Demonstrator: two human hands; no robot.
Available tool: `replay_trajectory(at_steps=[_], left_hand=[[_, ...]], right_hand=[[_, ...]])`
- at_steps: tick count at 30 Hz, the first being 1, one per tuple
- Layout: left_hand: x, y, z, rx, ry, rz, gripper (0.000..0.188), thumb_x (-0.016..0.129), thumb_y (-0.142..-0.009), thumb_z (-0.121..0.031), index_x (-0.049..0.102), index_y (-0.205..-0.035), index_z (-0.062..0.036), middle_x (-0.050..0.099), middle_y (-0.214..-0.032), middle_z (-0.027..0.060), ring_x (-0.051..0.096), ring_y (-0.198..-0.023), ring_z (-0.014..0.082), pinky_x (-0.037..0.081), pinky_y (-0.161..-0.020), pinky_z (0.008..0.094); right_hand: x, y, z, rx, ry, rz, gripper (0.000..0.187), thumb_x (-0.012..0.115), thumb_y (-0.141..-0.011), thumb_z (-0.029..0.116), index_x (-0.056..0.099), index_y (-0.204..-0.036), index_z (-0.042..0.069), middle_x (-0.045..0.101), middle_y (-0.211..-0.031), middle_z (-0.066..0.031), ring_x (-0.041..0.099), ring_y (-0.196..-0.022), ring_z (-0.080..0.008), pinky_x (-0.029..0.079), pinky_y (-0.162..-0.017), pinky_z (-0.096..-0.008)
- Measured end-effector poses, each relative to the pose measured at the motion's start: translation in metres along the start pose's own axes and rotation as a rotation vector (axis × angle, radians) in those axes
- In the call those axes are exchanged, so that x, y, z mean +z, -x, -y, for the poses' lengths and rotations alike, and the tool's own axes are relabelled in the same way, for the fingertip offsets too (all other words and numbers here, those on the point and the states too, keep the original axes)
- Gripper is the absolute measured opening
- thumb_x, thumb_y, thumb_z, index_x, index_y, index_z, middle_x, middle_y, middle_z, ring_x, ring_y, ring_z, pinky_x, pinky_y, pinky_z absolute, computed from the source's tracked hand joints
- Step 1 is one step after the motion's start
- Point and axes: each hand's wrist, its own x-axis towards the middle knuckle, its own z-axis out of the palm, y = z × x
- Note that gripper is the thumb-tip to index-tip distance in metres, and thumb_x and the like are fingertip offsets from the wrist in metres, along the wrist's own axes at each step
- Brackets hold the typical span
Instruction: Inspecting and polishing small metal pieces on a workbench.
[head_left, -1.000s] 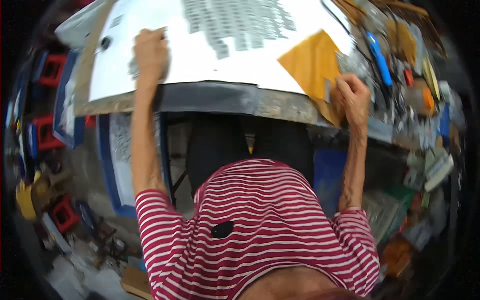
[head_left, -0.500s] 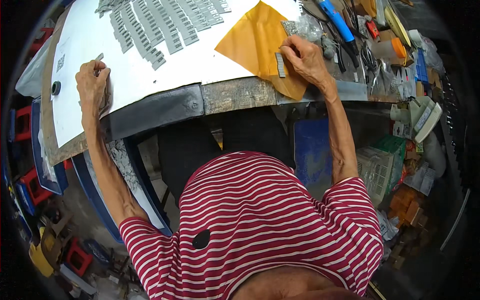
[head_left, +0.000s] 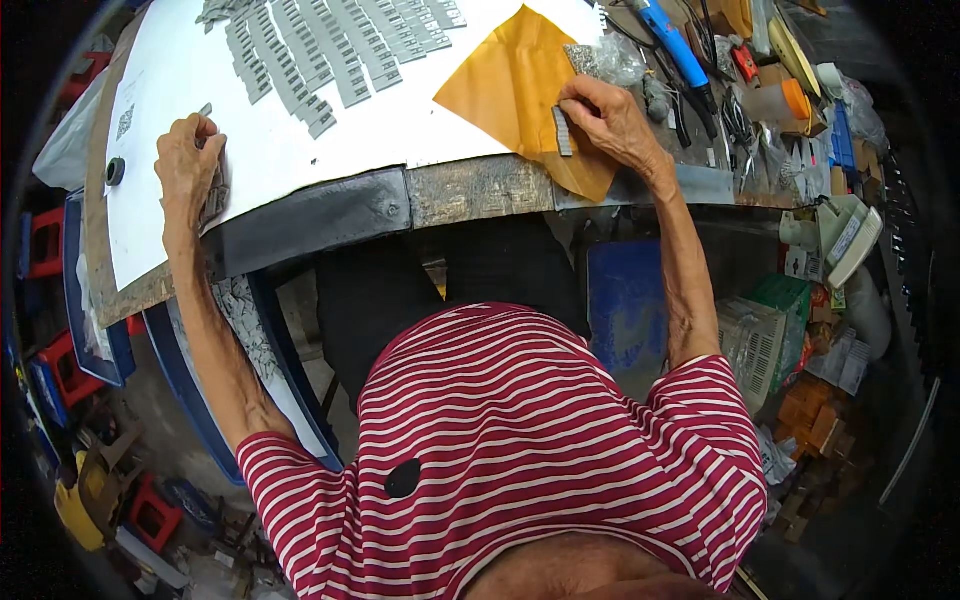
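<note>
Bench (head_left: 480, 190) cut off above; L hand (head_left: 187, 165) part-hides pcs (head_left: 218, 194).

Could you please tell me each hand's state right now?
Left hand: curled beside gray pieces; grip unclear.
Right hand: curled beside a gray strip; grip unclear.

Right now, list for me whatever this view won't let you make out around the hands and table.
All in the head view:
Left hand: its own back hides whether it grips any piece.
Right hand: its curl hides whether it pinches the gray strip.
Rows of gray pieces: cut off by the top edge, so no full count.
Blue tray: left forearm and table cover part.
</note>
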Motion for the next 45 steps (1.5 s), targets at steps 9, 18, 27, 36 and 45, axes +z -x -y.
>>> replay_trajectory(at_steps=[9, 18, 27, 36, 45], left_hand=[[-0.012, 0.004, -0.013, 0.102, 0.013, -0.007, 0.011, 0.063, -0.069, -0.009, 0.056, -0.074, -0.0009, 0.060, -0.076, 0.0107, 0.058, -0.069, 0.0223, 0.047, -0.064, 0.0344], [-0.011, 0.009, -0.019, 0.029, 0.152, -0.002, 0.010, 0.062, -0.072, -0.007, 0.058, -0.080, -0.0035, 0.061, -0.073, 0.0109, 0.057, -0.060, 0.0208, 0.049, -0.064, 0.0347], [-0.001, 0.012, -0.002, 0.062, 0.197, -0.084, 0.012, 0.057, -0.079, -0.011, 0.062, -0.087, -0.0022, 0.061, -0.076, 0.0115, 0.057, -0.066, 0.0188, 0.046, -0.063, 0.0310], [-0.025, 0.046, -0.063, -0.068, 0.880, -0.328, 0.014, 0.061, -0.081, -0.013, 0.064, -0.090, -0.0030, 0.062, -0.074, 0.0042, 0.056, -0.067, 0.0097, 0.046, -0.062, 0.0223], [0.009, 0.084, -0.141, -0.300, 1.596, 0.085, 0.020, 0.059, -0.080, -0.003, 0.059, -0.098, 0.0059, 0.063, -0.074, 0.0120, 0.061, -0.061, 0.0132, 0.051, -0.059, 0.0208]], right_hand=[[-0.005, 0.008, 0.001, 0.106, -0.190, -0.069, 0.010, 0.055, -0.083, 0.010, 0.057, -0.085, 0.000, 0.053, -0.070, 0.0018, 0.047, -0.064, -0.0046, 0.040, -0.056, -0.0202], [0.000, 0.016, 0.017, 0.332, -0.618, -0.209, 0.010, 0.058, -0.082, 0.012, 0.059, -0.080, 0.002, 0.055, -0.064, 0.0022, 0.045, -0.053, -0.0024, 0.038, -0.047, -0.0165], [0.006, 0.017, 0.028, 0.458, -1.249, -0.216, 0.006, 0.056, -0.081, 0.004, 0.058, -0.082, -0.001, 0.058, -0.070, -0.0061, 0.048, -0.053, -0.0061, 0.037, -0.045, -0.0180], [0.035, 0.003, 0.064, 0.483, -1.568, -0.061, 0.007, 0.057, -0.079, 0.001, 0.057, -0.085, -0.002, 0.057, -0.073, -0.0094, 0.049, -0.056, -0.0080, 0.038, -0.047, -0.0193], [0.061, -0.011, 0.097, 0.456, -1.620, -0.004, 0.008, 0.057, -0.079, 0.001, 0.058, -0.086, -0.004, 0.057, -0.072, -0.0079, 0.048, -0.055, -0.0072, 0.037, -0.047, -0.0186]])
